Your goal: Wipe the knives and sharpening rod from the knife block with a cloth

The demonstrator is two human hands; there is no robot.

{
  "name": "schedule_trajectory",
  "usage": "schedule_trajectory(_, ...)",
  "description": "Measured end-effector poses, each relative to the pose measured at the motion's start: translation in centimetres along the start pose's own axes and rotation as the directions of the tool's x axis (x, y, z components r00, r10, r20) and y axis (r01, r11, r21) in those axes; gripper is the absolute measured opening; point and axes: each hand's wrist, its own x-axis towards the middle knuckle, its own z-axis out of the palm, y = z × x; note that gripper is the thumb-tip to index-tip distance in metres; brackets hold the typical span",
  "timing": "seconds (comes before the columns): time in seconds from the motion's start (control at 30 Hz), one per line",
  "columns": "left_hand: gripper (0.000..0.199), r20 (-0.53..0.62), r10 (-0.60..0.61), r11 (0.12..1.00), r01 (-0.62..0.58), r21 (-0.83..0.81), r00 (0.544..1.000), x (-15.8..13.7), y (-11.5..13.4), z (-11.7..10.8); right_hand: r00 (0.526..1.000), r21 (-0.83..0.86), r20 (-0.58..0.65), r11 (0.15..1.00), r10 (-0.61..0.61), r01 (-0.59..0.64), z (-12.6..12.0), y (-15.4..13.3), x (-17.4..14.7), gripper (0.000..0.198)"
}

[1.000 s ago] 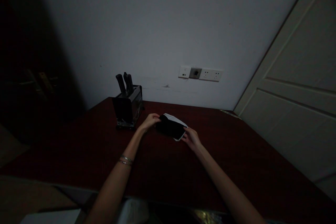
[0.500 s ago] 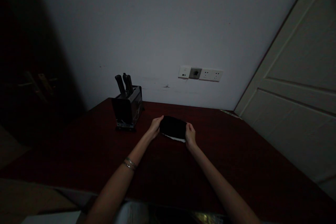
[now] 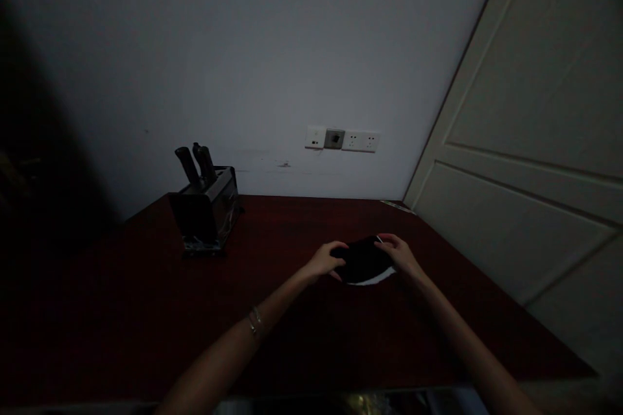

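A flat black piece with a white lower edge [image 3: 363,260], perhaps cloth, is spread between my two hands low over the dark red table. Its exact kind is too dark to make out. My left hand [image 3: 325,260] grips its left end, with fingers and thumb curled around the edge. At the opposite end my right hand [image 3: 396,253] pinches the upper right corner. A thin white strip shows at the right fingertips. Bracelets circle my left wrist.
A knife block [image 3: 207,211] with several black-handled knives stands on the table [image 3: 282,233] to the left. Wall sockets [image 3: 342,139] are behind. A pale panelled door [image 3: 525,162] rises on the right, and a thin strip [image 3: 396,206] lies at the back right corner.
Both hands and the black piece have shifted right and slightly down in view. The piece now looks more rounded and less flat-stretched. The view itself has turned rightward.
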Motion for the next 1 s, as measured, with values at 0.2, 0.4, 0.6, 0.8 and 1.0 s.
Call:
schedule_trajectory(0.2, 0.040, 0.195, -0.096, 0.979, 0.056, 0.198, 0.976, 2.7, -0.5, 10.7, 0.996, -0.223, -0.092, 0.975, -0.016, -0.005, -11.3, 2.7, -0.6, 0.031)
schedule_trajectory(0.4, 0.057, 0.267, 0.032, 0.825, -0.177, 0.537, 0.963, 3.9, -0.6, 18.3, 0.977, -0.493, -0.171, 0.870, -0.130, 0.030, -18.9, 6.7, -1.3, 0.031)
schedule_trajectory(0.6, 0.056, 0.293, 0.174, 0.457, -0.340, 0.822, 0.940, 4.1, -1.0, 21.1, 0.952, -0.596, -0.206, 0.800, -0.228, 0.063, -20.7, 8.4, -2.5, 0.032)
schedule_trajectory(0.8, 0.056, 0.538, 0.365, 0.184, -0.626, 0.758, 0.760, 3.8, -2.3, 20.8, 0.913, -0.711, -0.028, 0.650, -0.406, 0.268, -20.5, 9.6, -2.1, 0.027)
schedule_trajectory(1.0, 0.061, 0.573, 0.203, 0.370, -0.604, 0.706, 0.794, 4.1, -2.9, 20.3, 0.897, -0.845, 0.028, 0.469, -0.441, 0.257, -20.7, 10.3, -1.5, 0.029)
